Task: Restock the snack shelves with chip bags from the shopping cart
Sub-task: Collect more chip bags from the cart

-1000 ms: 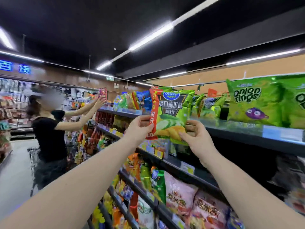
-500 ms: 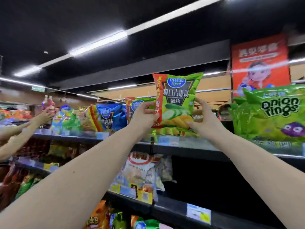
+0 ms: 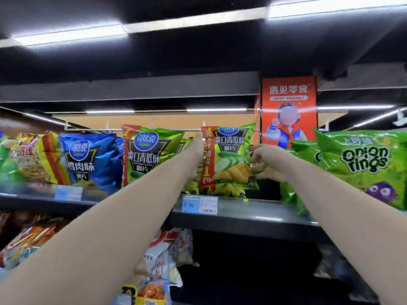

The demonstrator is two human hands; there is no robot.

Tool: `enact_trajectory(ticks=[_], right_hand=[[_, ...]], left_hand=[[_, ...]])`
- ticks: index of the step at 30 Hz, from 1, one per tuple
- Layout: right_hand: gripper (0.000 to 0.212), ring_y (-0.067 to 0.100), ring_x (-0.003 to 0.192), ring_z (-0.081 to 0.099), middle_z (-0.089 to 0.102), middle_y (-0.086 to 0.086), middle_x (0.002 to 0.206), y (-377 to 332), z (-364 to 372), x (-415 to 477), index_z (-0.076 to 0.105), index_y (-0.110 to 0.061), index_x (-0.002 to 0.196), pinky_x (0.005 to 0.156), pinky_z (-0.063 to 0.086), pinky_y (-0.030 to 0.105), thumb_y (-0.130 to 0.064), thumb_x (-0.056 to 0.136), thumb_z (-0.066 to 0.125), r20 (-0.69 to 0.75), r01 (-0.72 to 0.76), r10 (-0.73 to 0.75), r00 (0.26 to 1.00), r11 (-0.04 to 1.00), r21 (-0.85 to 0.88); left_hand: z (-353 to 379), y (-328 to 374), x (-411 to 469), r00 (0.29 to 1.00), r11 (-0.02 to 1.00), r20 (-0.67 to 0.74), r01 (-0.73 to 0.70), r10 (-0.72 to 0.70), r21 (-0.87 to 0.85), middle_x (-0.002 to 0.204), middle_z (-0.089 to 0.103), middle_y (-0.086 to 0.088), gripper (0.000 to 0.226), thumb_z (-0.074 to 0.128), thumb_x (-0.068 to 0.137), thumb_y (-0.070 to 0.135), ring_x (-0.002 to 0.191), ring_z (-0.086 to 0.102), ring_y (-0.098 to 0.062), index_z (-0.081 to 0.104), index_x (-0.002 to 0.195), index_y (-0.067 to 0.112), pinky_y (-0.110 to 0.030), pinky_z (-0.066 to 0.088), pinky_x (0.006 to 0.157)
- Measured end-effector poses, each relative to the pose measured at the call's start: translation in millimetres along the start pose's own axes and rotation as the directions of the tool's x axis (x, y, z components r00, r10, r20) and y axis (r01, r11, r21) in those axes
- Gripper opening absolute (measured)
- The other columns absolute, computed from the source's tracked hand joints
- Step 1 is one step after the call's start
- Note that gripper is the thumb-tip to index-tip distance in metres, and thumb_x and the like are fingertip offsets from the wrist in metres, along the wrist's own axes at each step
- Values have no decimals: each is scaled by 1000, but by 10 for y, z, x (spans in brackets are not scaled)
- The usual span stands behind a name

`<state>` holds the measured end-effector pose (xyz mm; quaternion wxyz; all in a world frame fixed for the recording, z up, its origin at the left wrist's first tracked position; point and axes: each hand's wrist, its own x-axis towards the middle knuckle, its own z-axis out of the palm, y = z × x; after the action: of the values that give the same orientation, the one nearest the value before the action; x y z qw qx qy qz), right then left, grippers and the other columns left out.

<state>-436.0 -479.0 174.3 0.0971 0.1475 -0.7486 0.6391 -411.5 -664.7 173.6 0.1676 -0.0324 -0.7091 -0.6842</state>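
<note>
Under strip lights [image 3: 70,36], at grey top shelf [image 3: 253,213]: pinching cucumber chip bag [image 3: 231,164] edge with right hand [image 3: 271,165]; reaching left hand [image 3: 195,150] behind it, grip impossible to tell.

- The head camera sits at the person's eye height and faces forward, tilted slightly up at the top shelf [image 3: 253,213].
- It is near the shelf: both forearms [image 3: 123,227] stretch from the near bottom corners to mid-frame.
- Its wide angle takes in the ceiling lights [image 3: 70,36] above and the lower bags [image 3: 163,256] below.

chip bag [image 3: 231,159]: lowered to top shelf [image 3: 259,209] | left hand [image 3: 196,150]: reached deeper alongside it
</note>
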Motion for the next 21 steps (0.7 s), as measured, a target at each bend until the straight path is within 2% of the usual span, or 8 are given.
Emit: enact_trajectory(ticks=[2, 4, 7, 9, 13, 16, 19, 21], right_hand=[[50, 27, 81, 56, 51, 9, 88, -2, -9, 116, 51, -9, 127, 81, 49, 43, 13, 84, 39, 26, -2, 4, 1000, 997, -71], [49, 26, 84, 58, 54, 10, 93, 5, -28, 215, 53, -12, 120, 86, 51, 45, 16, 84, 36, 38, -13, 17, 999, 994, -112], [37, 29, 80, 62, 57, 12, 89, 72, -34, 322, 52, -10, 104, 79, 52, 44, 16, 85, 33, 55, -90, 98, 994, 988, -127], [41, 34, 86, 62, 56, 17, 99, 160, -35, 419, 49, -6, 120, 75, 53, 44, 14, 87, 35, 65, -117, 128, 990, 982, -150], [44, 43, 105, 56, 46, 23, 122, 270, -22, 594, 39, -2, 134, 88, 50, 47, 7, 91, 40, 102, -141, 156, 983, 980, -142], [41, 49, 115, 52, 40, 31, 138, 246, -15, 686, 40, -1, 132, 94, 48, 49, -24, 99, 50, 137, -173, 188, 973, 978, -116], [80, 52, 125, 44, 31, 33, 146, 213, -53, 775, 30, -1, 146, 96, 46, 51, -61, 94, 40, 194, -211, 218, 957, 976, -54], [92, 52, 127, 42, 27, 32, 149, 236, -66, 795, 26, -2, 148, 99, 45, 52, -72, 88, 36, 218, -229, 233, 948, 972, -42]], left_hand=[[11, -18, 156, 999, 999, 12, 36, -35, -9, 105, 60, -13, 64, 13, 99, 63, 101, 56, -30, 59, 96, 19, -45, 44, 90], [31, -74, 317, 998, 998, 24, 65, -65, -3, 122, 57, -17, 72, 12, 97, 68, 114, 53, -36, 57, 121, 18, -58, 35, 105], [54, -167, 481, 990, 993, 72, 120, -121, 21, 138, 49, -20, 81, 10, 94, 72, 128, 44, -43, 46, 139, 17, -65, 27, 109], [52, -231, 564, 984, 989, 101, 143, -145, 34, 143, 45, -20, 84, 10, 91, 76, 130, 42, -45, 42, 143, 18, -66, 27, 109], [8, -338, 730, 977, 983, 110, 180, -183, 45, 141, 47, -19, 78, 12, 94, 73, 128, 44, -43, 44, 140, 18, -64, 26, 110], [2, -334, 802, 975, 982, 121, 183, -188, 53, 120, 57, -18, 63, 19, 97, 66, 122, 49, -41, 53, 119, 17, -59, 29, 108], [21, -327, 849, 977, 982, 103, 179, -185, 63, 102, 56, -16, 57, 24, 98, 62, 114, 50, -38, 52, 113, 15, -59, 31, 106], [17, -352, 841, 977, 978, 96, 182, -192, 102, 107, 54, -17, 60, 24, 97, 63, 118, 45, -39, 50, 122, 16, -62, 25, 108]])
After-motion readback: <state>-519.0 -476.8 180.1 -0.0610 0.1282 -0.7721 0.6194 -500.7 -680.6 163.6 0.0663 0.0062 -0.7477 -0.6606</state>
